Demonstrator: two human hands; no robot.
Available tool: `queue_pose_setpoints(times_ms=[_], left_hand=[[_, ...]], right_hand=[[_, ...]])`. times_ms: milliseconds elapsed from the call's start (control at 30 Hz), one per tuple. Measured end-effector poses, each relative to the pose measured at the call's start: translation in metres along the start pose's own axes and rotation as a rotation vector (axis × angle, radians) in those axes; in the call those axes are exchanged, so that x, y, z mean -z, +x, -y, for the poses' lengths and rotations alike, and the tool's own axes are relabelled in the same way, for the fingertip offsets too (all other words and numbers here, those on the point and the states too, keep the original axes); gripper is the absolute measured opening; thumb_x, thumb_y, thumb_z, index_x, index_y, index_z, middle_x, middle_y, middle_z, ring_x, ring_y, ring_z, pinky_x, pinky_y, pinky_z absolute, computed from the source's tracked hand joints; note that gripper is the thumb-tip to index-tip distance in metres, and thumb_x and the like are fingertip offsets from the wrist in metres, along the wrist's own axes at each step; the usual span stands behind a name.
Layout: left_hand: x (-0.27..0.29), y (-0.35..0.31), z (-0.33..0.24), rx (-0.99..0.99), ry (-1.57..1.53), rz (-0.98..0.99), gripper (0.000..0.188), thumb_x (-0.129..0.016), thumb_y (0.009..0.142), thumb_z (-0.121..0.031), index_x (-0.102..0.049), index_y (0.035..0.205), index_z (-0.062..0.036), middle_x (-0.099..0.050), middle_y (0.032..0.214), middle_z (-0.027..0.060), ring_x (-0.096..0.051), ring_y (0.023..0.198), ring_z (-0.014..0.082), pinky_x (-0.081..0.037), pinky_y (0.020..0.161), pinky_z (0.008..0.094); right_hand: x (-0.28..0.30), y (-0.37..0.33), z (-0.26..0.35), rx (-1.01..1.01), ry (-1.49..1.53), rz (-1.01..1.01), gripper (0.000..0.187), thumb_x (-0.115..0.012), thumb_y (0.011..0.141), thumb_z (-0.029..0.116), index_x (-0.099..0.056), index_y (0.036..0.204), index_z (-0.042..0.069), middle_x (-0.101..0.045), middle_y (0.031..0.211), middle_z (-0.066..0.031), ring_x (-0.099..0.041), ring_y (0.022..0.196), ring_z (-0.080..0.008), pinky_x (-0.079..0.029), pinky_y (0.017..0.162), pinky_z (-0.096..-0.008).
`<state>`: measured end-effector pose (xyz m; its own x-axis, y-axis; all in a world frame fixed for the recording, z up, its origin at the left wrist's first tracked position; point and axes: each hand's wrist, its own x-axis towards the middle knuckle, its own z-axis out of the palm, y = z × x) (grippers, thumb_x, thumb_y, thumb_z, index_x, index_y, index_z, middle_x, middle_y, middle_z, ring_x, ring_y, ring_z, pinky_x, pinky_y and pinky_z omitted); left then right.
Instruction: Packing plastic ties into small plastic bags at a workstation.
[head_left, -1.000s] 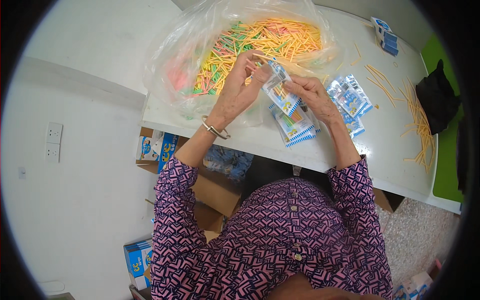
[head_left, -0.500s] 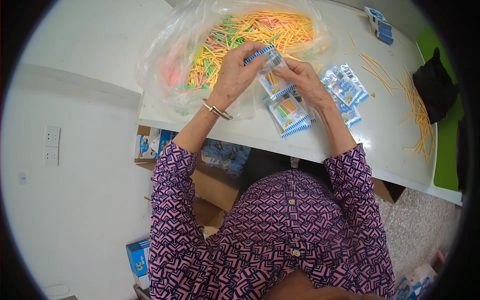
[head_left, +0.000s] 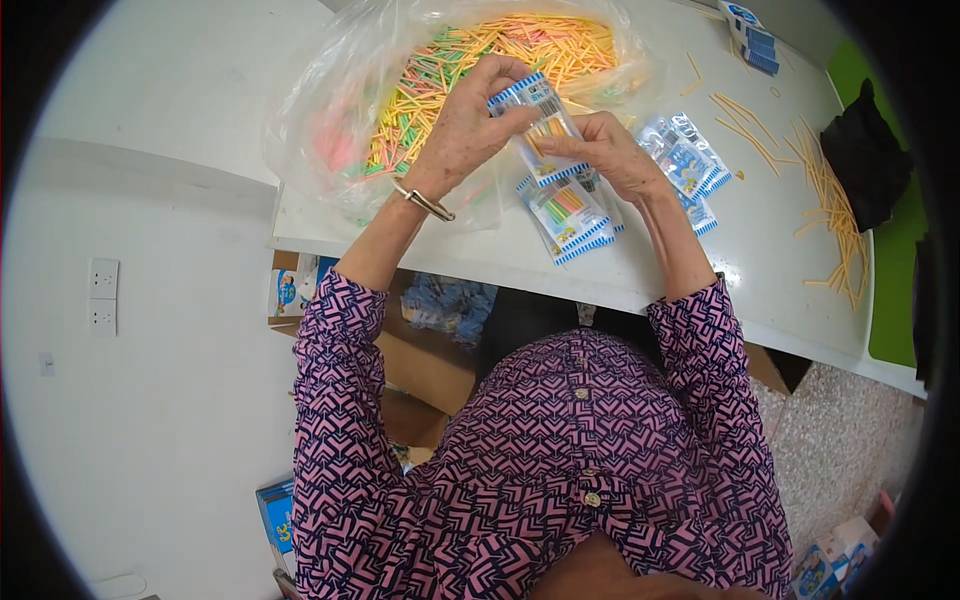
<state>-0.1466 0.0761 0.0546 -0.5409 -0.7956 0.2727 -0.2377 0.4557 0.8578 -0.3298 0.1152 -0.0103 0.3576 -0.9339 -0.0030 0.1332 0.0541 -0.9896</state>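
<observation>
Between my two hands, above the table, is a small clear packet (head_left: 553, 165) with blue striped ends and orange-yellow sticks inside. My left hand (head_left: 470, 125) pinches its upper left corner, thumb in front. My right hand (head_left: 612, 155) grips its right side, with the thumb lying across the front over the sticks. Just below lies a stack of filled packets (head_left: 568, 212); the top one shows green, orange and pink sticks. To the right of my right hand is a pile of flat blue and clear packets (head_left: 688, 165).
A large clear plastic bag (head_left: 330, 90) full of coloured sticks (head_left: 540, 45) lies open at the back. Loose yellow sticks (head_left: 835, 215) lie at the right beside a black cloth (head_left: 868, 160). Blue-banded bundles (head_left: 755, 50) stand at the back right. Cardboard boxes (head_left: 425, 370) are under the table.
My right thumb has slid down and left across the packet's front. The packet now hangs slightly more face-on, and the whole view has shifted a little.
</observation>
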Motion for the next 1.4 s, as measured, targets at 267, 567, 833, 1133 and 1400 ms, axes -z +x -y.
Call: queue_pose_setpoints(times_ms=[267,567,833,1133,1400], left_hand=[[0.0,-0.002,-0.019,0.097,-0.009,0.084,0.035,-0.069,0.076,-0.015,-0.056,0.104,0.0023,-0.061,0.096,0.0081,-0.058,0.093,0.0153,-0.048,0.079,0.0273],[-0.01,-0.004,-0.017,0.034,0.019,0.101,0.037,-0.068,0.078,-0.016,-0.055,0.11,-0.0019,-0.061,0.094,0.0021,-0.055,0.084,0.0071,-0.045,0.07,0.0208],[-0.003,-0.011,-0.015,0.015,0.114,0.325,0.037,-0.069,0.08,-0.019,-0.056,0.11,-0.0012,-0.06,0.098,0.0021,-0.056,0.089,0.0101,-0.045,0.081,0.0254],[-0.037,-0.067,0.015,-0.305,0.654,-0.108,0.038,-0.069,0.073,-0.015,-0.057,0.105,0.0024,-0.055,0.107,0.0193,-0.048,0.107,0.0364,-0.039,0.091,0.0412],[-0.055,-0.101,0.003,-0.235,0.471,0.064,0.024,-0.066,0.075,-0.003,-0.059,0.098,-0.0002,-0.058,0.104,0.0156,-0.056,0.094,0.0326,-0.046,0.08,0.0374]], right_hand=[[0.002,-0.009,0.007,-0.025,-0.031,0.08,0.033,-0.071,0.079,0.029,-0.068,0.095,0.001,-0.068,0.087,-0.0051,-0.061,0.076,-0.0082,-0.045,0.074,-0.0226],[0.002,-0.016,0.013,-0.028,-0.093,0.055,0.034,-0.073,0.077,0.03,-0.068,0.095,0.002,-0.068,0.086,-0.0046,-0.061,0.08,-0.0094,-0.044,0.076,-0.0229],[0.01,-0.037,0.024,-0.225,-0.419,0.027,0.037,-0.071,0.078,0.034,-0.068,0.096,0.001,-0.066,0.083,-0.0027,-0.056,0.074,-0.0085,-0.043,0.071,-0.0234],[0.019,-0.067,0.002,0.011,-0.803,-0.239,0.029,-0.056,0.085,0.024,-0.064,0.088,-0.004,-0.062,0.073,-0.0131,-0.056,0.062,-0.0185,-0.045,0.059,-0.0314],[0.0,-0.081,-0.013,0.206,-1.057,-0.481,0.023,-0.06,0.083,0.02,-0.063,0.089,-0.001,-0.061,0.089,-0.0181,-0.057,0.084,-0.0347,-0.045,0.072,-0.041]])
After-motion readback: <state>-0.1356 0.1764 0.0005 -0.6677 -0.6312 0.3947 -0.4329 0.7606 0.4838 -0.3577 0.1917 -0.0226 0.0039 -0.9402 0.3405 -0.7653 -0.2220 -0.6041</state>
